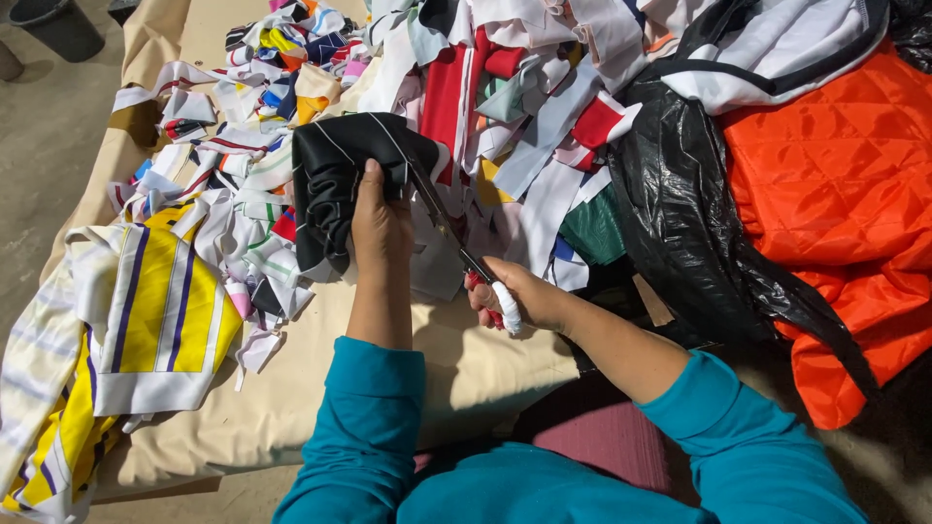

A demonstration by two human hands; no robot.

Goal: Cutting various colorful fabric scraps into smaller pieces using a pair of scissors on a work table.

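Note:
My left hand [381, 221] grips a folded piece of black fabric [330, 180] with thin white stripes, held up over the table. My right hand [515, 296] is closed on the handles of a pair of scissors [456, 243], one finger wrapped in white tape. The dark blades point up and left and meet the edge of the black fabric just beside my left thumb. Both arms wear teal sleeves.
A beige cloth covers the table [456, 364]. Many colourful fabric scraps [505, 87] are heaped across it. A yellow, white and purple striped garment [160, 311] lies at the left. A black plastic bag [680, 213] and orange quilted fabric [835, 194] sit at the right.

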